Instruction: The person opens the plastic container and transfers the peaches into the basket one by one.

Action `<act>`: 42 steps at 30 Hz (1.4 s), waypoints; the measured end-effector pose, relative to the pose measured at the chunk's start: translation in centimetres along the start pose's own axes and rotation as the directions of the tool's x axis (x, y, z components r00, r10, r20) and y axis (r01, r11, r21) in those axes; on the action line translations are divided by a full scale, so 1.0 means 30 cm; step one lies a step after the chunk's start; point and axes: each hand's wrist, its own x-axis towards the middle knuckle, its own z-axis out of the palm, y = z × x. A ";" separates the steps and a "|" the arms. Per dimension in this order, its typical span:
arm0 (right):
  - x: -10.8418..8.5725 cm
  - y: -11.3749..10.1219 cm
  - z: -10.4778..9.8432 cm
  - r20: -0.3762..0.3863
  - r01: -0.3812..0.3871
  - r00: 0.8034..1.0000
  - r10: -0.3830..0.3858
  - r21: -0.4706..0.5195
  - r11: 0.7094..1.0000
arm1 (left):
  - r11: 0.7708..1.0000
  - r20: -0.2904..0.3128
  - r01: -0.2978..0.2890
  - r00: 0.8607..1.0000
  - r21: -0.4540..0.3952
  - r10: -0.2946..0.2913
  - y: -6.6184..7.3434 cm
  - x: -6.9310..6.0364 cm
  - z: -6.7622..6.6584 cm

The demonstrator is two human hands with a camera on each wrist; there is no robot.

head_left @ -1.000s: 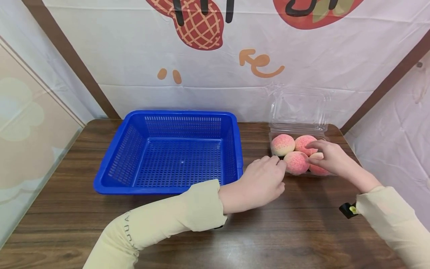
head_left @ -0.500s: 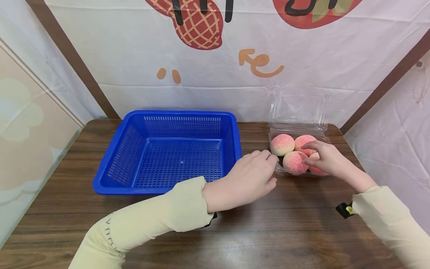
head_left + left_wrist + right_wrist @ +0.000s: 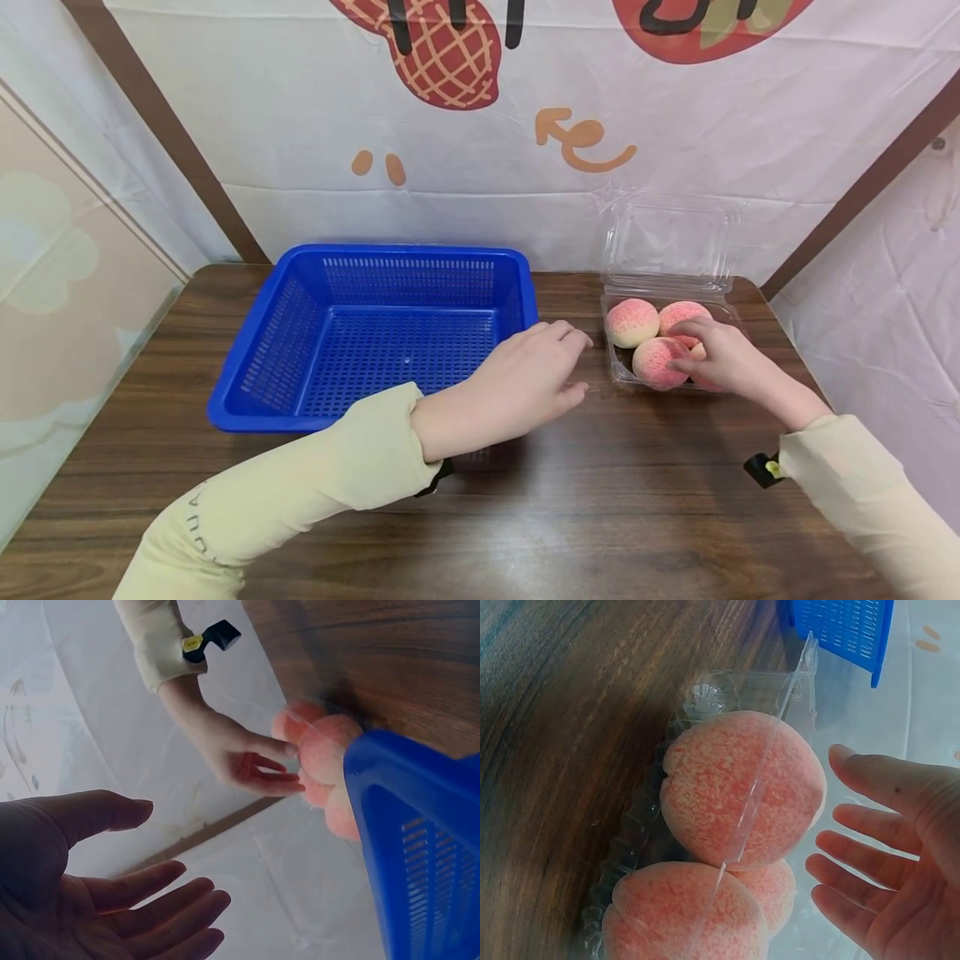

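Pink and cream peaches (image 3: pixel 632 322) sit in a clear plastic clamshell box (image 3: pixel 621 373) at the right of the table, with its lid (image 3: pixel 667 242) standing open behind. Over the box's right side hovers my right hand (image 3: pixel 726 354), partly hiding the peaches there. In the right wrist view its fingers (image 3: pixel 862 851) are spread, apart from the front peach (image 3: pixel 739 787), and hold nothing. My left hand (image 3: pixel 517 377) is in the air over the front right corner of the blue plastic basket (image 3: pixel 251 333). Nothing is in its palm in the left wrist view, where its fingers (image 3: pixel 172 919) are loosely extended.
The basket stands left of the box on a brown wood-grain table (image 3: pixel 600 517), with a strip of tabletop between them. Behind the table hangs a printed white cloth (image 3: pixel 480 217). A small black device (image 3: pixel 763 471) is at the right cuff.
My left hand has moved left, away from the peach box toward the basket, and its fingers have loosened. My right hand has shifted slightly left over the peaches.
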 end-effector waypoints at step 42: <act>0.003 0.000 0.056 0.025 -0.039 0.999 0.040 -0.063 0.997 | 0.960 -0.163 0.192 0.960 -0.203 -0.227 -0.200 -0.195 -0.161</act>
